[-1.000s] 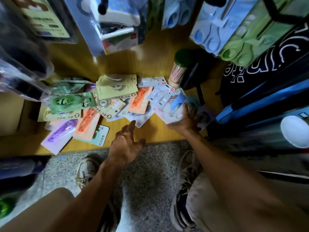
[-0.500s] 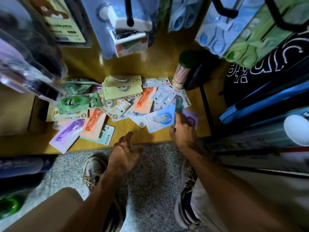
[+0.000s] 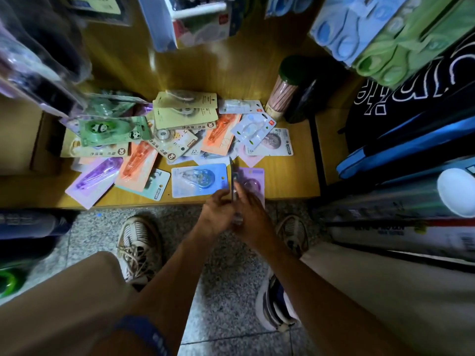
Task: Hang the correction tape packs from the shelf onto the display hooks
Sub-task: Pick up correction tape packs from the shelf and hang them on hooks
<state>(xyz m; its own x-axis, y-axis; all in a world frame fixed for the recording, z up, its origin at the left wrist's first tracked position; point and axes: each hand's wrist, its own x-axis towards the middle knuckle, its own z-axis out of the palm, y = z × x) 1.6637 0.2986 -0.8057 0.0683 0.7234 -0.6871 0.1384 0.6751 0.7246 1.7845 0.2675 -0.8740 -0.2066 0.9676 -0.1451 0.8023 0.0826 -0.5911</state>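
Head view: both hands meet at the front edge of the wooden shelf (image 3: 290, 181). The right hand (image 3: 253, 214) and the left hand (image 3: 217, 214) grip a correction tape pack (image 3: 233, 181) between them; the pack is seen edge-on, upright, and appears as a thin dark strip. Fingers of both hands are curled round its lower part. Whether more than one pack is held cannot be determined.

A blue pack (image 3: 199, 179) lies flat just left of the held pack. A purple pack (image 3: 253, 179) lies flat just right of it, partly covered by the right hand. The remaining packs lie in an overlapping pile (image 3: 180, 129) further back on the shelf. A green-lidded jar (image 3: 282, 95) stands upright at the pile's right rear. Boxed goods (image 3: 385, 34) hang overhead at upper right.
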